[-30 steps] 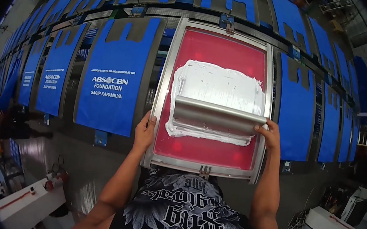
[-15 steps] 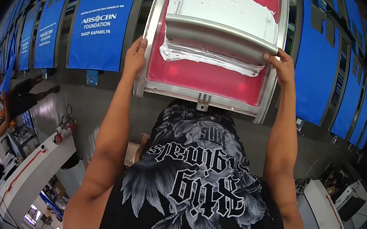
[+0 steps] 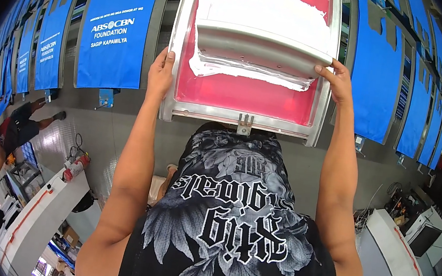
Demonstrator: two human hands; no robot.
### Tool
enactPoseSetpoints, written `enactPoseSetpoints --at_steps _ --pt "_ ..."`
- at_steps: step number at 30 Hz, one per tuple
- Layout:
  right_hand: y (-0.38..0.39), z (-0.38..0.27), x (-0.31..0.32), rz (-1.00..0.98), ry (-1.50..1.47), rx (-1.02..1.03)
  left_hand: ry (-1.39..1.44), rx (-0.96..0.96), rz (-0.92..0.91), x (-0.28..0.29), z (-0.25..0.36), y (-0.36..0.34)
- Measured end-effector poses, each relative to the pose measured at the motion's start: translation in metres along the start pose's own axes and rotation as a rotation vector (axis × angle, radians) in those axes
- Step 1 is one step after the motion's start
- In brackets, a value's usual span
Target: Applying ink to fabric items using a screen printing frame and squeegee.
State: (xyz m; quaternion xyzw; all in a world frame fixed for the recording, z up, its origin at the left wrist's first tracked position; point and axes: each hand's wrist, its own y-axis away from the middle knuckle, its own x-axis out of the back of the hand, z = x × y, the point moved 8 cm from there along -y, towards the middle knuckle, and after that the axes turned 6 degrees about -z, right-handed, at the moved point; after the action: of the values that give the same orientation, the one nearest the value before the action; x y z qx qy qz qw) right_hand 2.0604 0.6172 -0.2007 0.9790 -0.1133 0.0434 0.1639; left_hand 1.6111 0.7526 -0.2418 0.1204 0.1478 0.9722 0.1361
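A screen printing frame (image 3: pixel 242 120) with a pale metal border and red mesh lies in front of me. White ink (image 3: pixel 263 6) is spread thickly over the mesh. A long metal squeegee (image 3: pixel 258 47) lies across the ink, tilted, with ink built up along its near edge. My left hand (image 3: pixel 161 74) is closed on the frame's left rail, thumb on top. My right hand (image 3: pixel 338 81) reaches over the right rail and pinches the squeegee's right end, thumb on its near face; its other fingers are partly hidden.
Printed blue bags (image 3: pixel 114 28) lie on boards to the left, and blue bags (image 3: pixel 375 74) without visible print on the right. Below them run small metal brackets (image 3: pixel 105 98). White counters (image 3: pixel 40 221) stand lower left and right. Another person (image 3: pixel 11 133) is at the far left.
The view has shifted slightly, and the white ink looks brighter. Both hands keep their places on the frame and squeegee. The person at far left has moved a little.
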Motion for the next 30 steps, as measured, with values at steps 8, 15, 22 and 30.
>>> enactPoseSetpoints --at_steps 8,15,22,30 --pt "0.028 -0.059 -0.027 -0.07 0.843 0.072 -0.774 -0.343 0.177 0.0 0.074 0.017" --pt "0.045 -0.078 -0.068 -0.147 1.042 0.166 -1.062 -0.512 -0.544 -0.093 0.15 0.011" --pt "-0.071 -0.094 -0.051 0.098 1.272 0.52 -0.976 -0.802 -0.125 -0.11 0.156 -0.087" --pt "0.059 -0.077 -0.076 -0.14 1.064 0.368 -0.98 -0.628 -0.342 -0.086 0.117 0.04"
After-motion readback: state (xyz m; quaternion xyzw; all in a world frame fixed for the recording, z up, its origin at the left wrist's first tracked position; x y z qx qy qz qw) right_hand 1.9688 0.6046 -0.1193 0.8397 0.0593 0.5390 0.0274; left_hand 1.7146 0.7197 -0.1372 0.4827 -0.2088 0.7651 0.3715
